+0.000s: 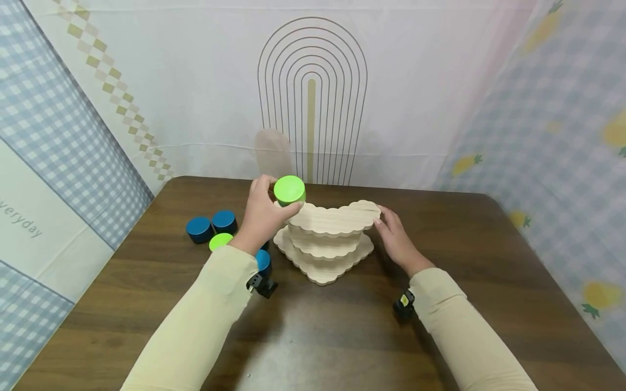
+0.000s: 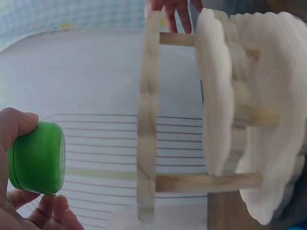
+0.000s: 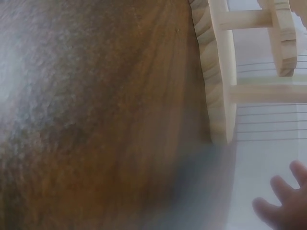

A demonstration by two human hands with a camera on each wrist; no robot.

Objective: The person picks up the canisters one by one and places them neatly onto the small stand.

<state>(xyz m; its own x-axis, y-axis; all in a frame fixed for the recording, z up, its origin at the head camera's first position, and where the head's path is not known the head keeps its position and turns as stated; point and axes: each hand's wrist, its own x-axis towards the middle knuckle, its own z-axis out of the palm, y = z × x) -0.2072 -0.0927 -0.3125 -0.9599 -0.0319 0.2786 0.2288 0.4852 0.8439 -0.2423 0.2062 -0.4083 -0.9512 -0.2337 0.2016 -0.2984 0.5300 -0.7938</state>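
"Lime green, that squat round cylinder [image 1: 289, 190] in the air. Which hand has it?"

"The left hand [image 1: 263, 210]. From where I'm standing, thumb and fingers pinch it by the sides, above the left end of the pale, three-tiered wooden stand with scalloped edges [image 1: 323, 248]. There's a gap between the cylinder and the top tier."

"And where is the stand?"

"On the dark brown wood-grain desk [image 1: 332, 342], midway between the left and right edges and closer to the far edge than the near one."

"What's the right hand [image 1: 398, 239] doing?"

"It's at the right end of the top tier, thumb against the edge. The fingers I can see are spread, but whether they grip the wood or only rest there, I can't tell."

"Anything by the left arm?"

"Two squat blue cylinders with dark sides, one here [image 1: 199, 229] and its neighbour [image 1: 225, 221], toward the desk's far left corner. Just beside them is a second lime-green piece [image 1: 220, 240], partly behind the forearm. Another blue cylinder [image 1: 263, 262] shows between the left wrist and the stand."

"Behind it all hangs a white cloth printed with thin nested arches [image 1: 313, 103], along the far edge."
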